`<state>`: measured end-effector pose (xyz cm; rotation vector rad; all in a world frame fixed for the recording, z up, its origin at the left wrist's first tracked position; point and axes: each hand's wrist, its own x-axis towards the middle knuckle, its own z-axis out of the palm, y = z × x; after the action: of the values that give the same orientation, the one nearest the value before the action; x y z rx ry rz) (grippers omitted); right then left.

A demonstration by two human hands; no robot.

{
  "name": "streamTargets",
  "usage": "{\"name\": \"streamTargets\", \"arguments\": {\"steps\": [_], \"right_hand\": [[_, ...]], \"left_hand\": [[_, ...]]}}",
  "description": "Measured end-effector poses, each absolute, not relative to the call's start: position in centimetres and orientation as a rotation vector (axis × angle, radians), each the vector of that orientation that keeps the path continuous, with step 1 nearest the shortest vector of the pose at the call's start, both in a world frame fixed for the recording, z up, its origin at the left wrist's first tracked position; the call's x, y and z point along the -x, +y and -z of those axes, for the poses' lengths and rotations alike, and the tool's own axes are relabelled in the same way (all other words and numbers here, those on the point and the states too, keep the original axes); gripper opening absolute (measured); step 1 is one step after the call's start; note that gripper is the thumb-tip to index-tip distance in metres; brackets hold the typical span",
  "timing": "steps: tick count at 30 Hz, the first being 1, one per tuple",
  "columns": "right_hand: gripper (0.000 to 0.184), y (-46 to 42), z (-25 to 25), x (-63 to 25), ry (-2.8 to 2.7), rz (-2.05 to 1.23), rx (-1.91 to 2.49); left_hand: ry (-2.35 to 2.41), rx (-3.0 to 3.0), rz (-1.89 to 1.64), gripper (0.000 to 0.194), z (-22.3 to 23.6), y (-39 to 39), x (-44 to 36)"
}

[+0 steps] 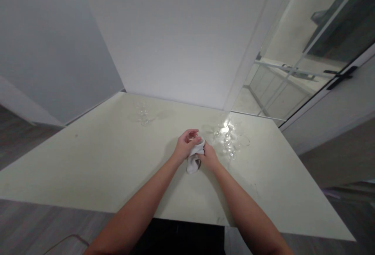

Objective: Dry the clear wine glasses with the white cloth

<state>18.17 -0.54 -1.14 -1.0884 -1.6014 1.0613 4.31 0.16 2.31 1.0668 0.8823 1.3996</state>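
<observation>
Over the middle of the table, my left hand (185, 144) is closed around a clear glass (193, 134), most of it hidden by fingers and cloth. A white cloth (193, 164) wraps the near side of the glass, and its loose end hangs toward me. My right hand (209, 155) is closed on the cloth, pressing it against the glass from the right; its fingertips are partly hidden. Just beyond my right hand, several clear glasses (230, 140) stand close together and catch a bright reflection.
More clear glassware (143, 117) stands at the back left of the pale table (96, 161). A white wall (175, 51) rises along the far edge. To the right is a glazed door with a black handle (341, 76). A cable (68, 237) lies on the floor at lower left.
</observation>
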Motion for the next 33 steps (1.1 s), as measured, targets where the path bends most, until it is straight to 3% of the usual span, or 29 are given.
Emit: {"name": "streamTargets", "arguments": {"steps": [6,13,20,26,33], "right_hand": [[0.025,-1.4,1.0,-18.6,-1.347,-1.67,0.915],[0.025,-1.0,0.7,-17.7,-1.431,-1.33,1.03],[0.028,-0.5,1.8,-17.4,-0.947,-1.575,0.985],[0.026,1.2,1.6,-18.4,-0.618,-1.17,1.004],[0.03,0.8,1.5,-17.4,-0.708,-1.55,0.774]], "left_hand": [[0.648,-0.978,-1.232,0.063,-3.0,-0.5,-3.8],[0.884,-1.002,-1.366,0.056,-2.5,0.0,-4.2],[0.816,-0.76,-1.514,0.051,-1.8,1.1,-3.8],[1.012,-0.759,-1.879,0.05,-2.4,1.2,-3.0],[0.875,-0.788,-1.863,0.051,-2.6,1.1,-2.8]]}}
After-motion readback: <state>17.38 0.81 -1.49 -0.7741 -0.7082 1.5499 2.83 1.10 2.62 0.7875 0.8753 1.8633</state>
